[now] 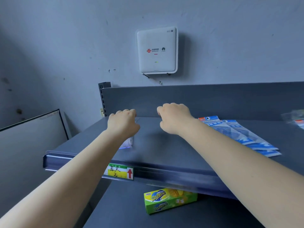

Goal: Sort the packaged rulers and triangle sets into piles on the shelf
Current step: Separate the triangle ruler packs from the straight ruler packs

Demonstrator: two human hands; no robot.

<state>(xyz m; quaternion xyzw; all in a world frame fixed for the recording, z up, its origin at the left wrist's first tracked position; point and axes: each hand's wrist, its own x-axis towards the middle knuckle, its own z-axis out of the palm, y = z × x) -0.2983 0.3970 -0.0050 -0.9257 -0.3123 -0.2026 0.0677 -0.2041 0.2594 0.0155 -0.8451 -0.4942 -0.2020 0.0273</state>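
Hands curled over bare shelf, rulers rightward

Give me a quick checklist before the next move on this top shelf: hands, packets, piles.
1. Left hand holding a packet: cannot tell; it is curled, with a clear packet showing under the wrist.
2. Right hand free: cannot tell; fingers curled, nothing visible in them.
3. Pile of blue ruler packets lying flat to the right: ok, the packets overlap on the shelf.
4. More packets at the far right edge: cannot tell which kind, blurred and cut off.
5. Bare shelf between the hands for a new pile: ok.
6. Price label on the front rail visible: ok.
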